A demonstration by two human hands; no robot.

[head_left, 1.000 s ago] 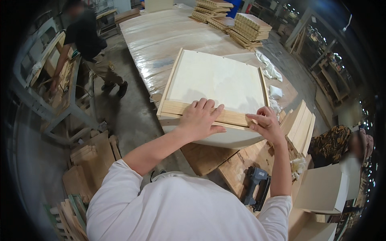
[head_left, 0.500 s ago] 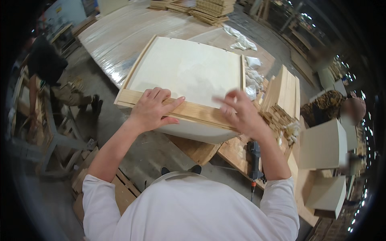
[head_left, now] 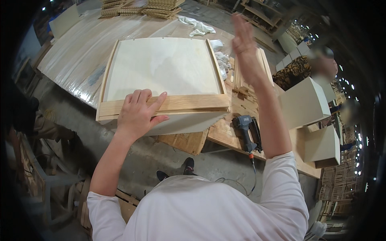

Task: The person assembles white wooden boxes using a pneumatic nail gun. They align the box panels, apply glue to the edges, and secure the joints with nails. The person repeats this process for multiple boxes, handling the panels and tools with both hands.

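Note:
A pale wooden box (head_left: 161,66) lies in front of me, with raised wooden edges along its sides. Across its near edge runs a light wooden strip (head_left: 193,103). My left hand (head_left: 136,112) grips this strip left of its middle, fingers over the top and thumb down the front face. Above the far right of the box, my right hand (head_left: 244,44) is raised in the air, slightly blurred, its fingers stretched out and nothing seen in it. Below my right forearm a dark nail gun (head_left: 246,130) lies on a wooden board.
A stack of wooden boards (head_left: 240,75) stands partly behind my right forearm. White cloths (head_left: 199,28) and woven panels (head_left: 161,6) lie on the film-covered table (head_left: 76,56). Pale boxes (head_left: 305,102) and a person in a patterned top (head_left: 295,70) are at right. An air hose (head_left: 254,176) hangs down.
My right hand has left the strip's right end and swung up and away to the far right. The left hand stays on the strip. The view has turned, uncovering the nail gun more.

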